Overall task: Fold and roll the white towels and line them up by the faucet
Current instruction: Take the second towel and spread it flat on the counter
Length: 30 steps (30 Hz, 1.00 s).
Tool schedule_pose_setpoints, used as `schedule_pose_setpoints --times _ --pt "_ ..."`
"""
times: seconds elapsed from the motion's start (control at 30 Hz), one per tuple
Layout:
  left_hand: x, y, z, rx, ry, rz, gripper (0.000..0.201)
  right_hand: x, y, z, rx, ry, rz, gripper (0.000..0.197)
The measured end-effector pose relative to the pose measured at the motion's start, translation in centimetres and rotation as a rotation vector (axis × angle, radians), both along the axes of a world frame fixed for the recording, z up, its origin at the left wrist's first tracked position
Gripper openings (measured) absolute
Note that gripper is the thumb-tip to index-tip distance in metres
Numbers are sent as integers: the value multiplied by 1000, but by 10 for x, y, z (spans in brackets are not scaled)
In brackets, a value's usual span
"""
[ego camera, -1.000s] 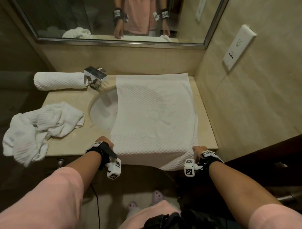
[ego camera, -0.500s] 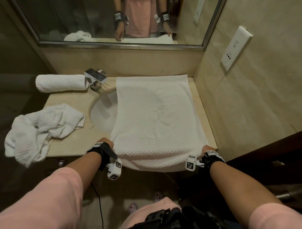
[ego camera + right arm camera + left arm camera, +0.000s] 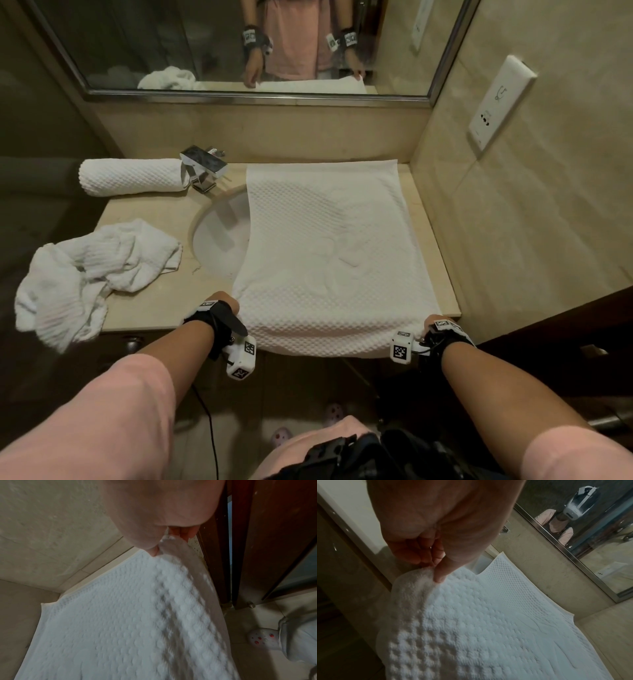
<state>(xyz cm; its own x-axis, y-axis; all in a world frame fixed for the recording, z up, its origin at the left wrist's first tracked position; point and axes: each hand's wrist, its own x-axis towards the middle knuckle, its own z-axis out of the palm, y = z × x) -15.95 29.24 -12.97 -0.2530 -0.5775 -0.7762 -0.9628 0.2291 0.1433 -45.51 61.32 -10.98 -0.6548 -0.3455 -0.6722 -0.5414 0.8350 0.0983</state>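
Observation:
A white waffle towel (image 3: 329, 253) lies spread over the right half of the counter and part of the sink, its near end hanging past the front edge. My left hand (image 3: 224, 301) pinches its near left corner (image 3: 426, 573) between thumb and fingers. My right hand (image 3: 432, 322) pinches the near right corner (image 3: 166, 543). A rolled white towel (image 3: 132, 176) lies left of the chrome faucet (image 3: 203, 168) at the back. A crumpled white towel (image 3: 85, 274) sits at the counter's left edge, partly hanging off.
The oval sink (image 3: 219, 236) is half covered by the spread towel. A mirror (image 3: 239, 48) runs along the back wall. A tiled wall with a socket plate (image 3: 500, 102) closes the right side. The beige counter (image 3: 150, 308) shows between sink and crumpled towel.
Both hands have lifted the towel's hanging near end up to counter level; the right hand has moved outward to the right, pulling the near edge taut.

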Motion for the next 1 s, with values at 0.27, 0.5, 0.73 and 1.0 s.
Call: schedule_pose_setpoints --times 0.27,0.5,0.73,1.0 --pt "2 -6 -2 -6 -32 -49 36 -6 2 -4 65 -35 20 30" --pt "3 -2 10 -5 -77 8 36 -11 0 -9 86 -75 -69 31" --pt "12 -37 -56 20 -136 45 104 -17 -8 -19 19 -143 -202 29" --pt "8 -44 -78 50 -157 -31 98 -22 -14 -30 181 -72 -84 17"
